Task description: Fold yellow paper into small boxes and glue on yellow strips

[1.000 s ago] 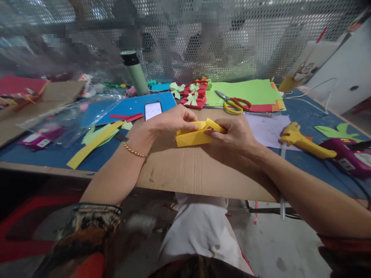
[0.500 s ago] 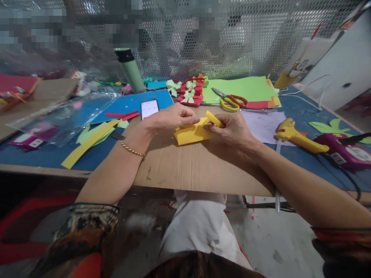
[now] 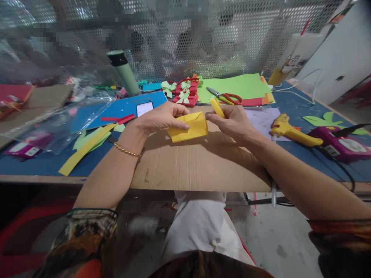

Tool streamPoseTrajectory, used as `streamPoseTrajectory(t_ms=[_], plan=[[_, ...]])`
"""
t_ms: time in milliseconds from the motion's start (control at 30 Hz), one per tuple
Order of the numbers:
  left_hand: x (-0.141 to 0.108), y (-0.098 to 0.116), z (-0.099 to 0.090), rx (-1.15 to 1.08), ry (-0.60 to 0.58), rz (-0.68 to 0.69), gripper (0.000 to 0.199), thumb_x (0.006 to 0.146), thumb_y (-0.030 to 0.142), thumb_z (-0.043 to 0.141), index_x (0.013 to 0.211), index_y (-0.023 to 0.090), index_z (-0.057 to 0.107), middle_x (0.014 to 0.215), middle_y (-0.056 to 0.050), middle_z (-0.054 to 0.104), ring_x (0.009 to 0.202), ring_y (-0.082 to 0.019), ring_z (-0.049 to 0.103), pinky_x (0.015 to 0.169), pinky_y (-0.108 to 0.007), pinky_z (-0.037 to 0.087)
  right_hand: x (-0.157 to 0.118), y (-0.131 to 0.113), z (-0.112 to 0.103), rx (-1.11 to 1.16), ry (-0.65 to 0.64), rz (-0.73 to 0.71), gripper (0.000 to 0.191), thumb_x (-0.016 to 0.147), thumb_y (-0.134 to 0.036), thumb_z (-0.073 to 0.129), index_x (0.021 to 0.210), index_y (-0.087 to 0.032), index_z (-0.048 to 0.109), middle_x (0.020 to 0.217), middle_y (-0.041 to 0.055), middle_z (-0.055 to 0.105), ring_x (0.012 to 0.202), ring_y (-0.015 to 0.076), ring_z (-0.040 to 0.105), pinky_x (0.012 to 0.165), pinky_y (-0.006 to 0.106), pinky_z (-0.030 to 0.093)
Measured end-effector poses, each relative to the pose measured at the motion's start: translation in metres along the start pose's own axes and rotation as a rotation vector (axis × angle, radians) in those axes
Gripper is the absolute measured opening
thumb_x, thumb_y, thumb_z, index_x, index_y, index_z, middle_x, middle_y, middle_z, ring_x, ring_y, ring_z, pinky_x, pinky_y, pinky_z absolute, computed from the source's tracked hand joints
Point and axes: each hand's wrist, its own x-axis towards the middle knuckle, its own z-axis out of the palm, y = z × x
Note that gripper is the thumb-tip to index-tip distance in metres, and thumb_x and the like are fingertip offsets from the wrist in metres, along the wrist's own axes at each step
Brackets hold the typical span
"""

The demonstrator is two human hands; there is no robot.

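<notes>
My left hand (image 3: 166,117) grips a folded yellow paper piece, shaped like a small pouch (image 3: 193,129), by its left side, thumb across its front. To the right of it, my right hand (image 3: 233,119) pinches a narrow yellow paper strip (image 3: 217,108), which sticks up between thumb and fingers. A small gap separates the right fingertips from the pouch's right edge. Both papers are held over a brown cardboard sheet (image 3: 179,170).
Scissors (image 3: 224,95) lie behind my right hand beside red bag-like pieces with green bows (image 3: 187,90). A yellow glue gun (image 3: 292,133) rests at right. A phone (image 3: 145,108), blue sheet (image 3: 121,110), yellow-green paper strips (image 3: 87,150) and green bottle (image 3: 124,71) stand or lie at left.
My right hand has drawn the strip up and away from the pouch. My left thumb now lies across the pouch's front, and its right end shows. The camera view has shifted slightly.
</notes>
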Motion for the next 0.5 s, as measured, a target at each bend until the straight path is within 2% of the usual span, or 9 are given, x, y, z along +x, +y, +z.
streamPoseTrajectory(t_ms=[100, 167, 267, 333, 500], plan=[[-0.003, 0.0, -0.005, -0.104, -0.014, 0.005, 0.039, 0.065, 0.027, 0.096, 0.099, 0.017, 0.079, 0.098, -0.004, 0.08, 0.082, -0.015, 0.071, 0.074, -0.028, 0.056, -0.001, -0.005, -0.007, 0.097, 0.014, 0.041, 0.028, 0.092, -0.042, 0.075, 0.077, -0.019, 0.069, 0.059, -0.0035, 0.04, 0.059, 0.0125, 0.035, 0.056, 0.031, 0.024], [-0.004, -0.001, -0.007, -0.139, -0.009, 0.0, 0.044, 0.063, 0.03, 0.1, 0.1, 0.017, 0.08, 0.099, -0.004, 0.081, 0.083, -0.015, 0.072, 0.076, -0.026, 0.057, -0.004, -0.01, -0.009, 0.168, -0.055, 0.065, 0.036, 0.09, -0.054, 0.078, 0.085, -0.019, 0.074, 0.06, -0.0038, 0.043, 0.058, 0.0125, 0.037, 0.055, 0.031, 0.025], [-0.005, -0.001, -0.006, -0.15, 0.027, 0.006, 0.048, 0.062, 0.034, 0.102, 0.101, 0.016, 0.08, 0.1, -0.005, 0.081, 0.087, -0.016, 0.074, 0.077, -0.026, 0.058, -0.006, -0.015, -0.008, 0.281, -0.212, 0.011, 0.052, 0.076, -0.067, 0.086, 0.092, -0.018, 0.077, 0.069, -0.0011, 0.056, 0.064, 0.0132, 0.047, 0.058, 0.029, 0.032], [-0.005, -0.001, -0.003, -0.146, 0.053, 0.023, 0.048, 0.063, 0.037, 0.102, 0.1, 0.016, 0.079, 0.1, -0.005, 0.081, 0.087, -0.017, 0.074, 0.078, -0.027, 0.058, -0.006, -0.016, -0.005, 0.327, -0.257, -0.039, 0.051, 0.07, -0.063, 0.09, 0.09, -0.017, 0.077, 0.078, 0.0012, 0.064, 0.069, 0.0141, 0.052, 0.061, 0.028, 0.037], [-0.005, 0.004, 0.004, -0.05, 0.05, 0.048, 0.055, 0.06, 0.042, 0.104, 0.101, 0.016, 0.079, 0.101, -0.006, 0.08, 0.09, -0.018, 0.071, 0.078, -0.028, 0.056, -0.004, -0.01, 0.002, 0.305, -0.205, -0.085, 0.03, 0.076, -0.045, 0.079, 0.086, -0.017, 0.076, 0.083, 0.0034, 0.068, 0.073, 0.0157, 0.058, 0.066, 0.029, 0.045]])
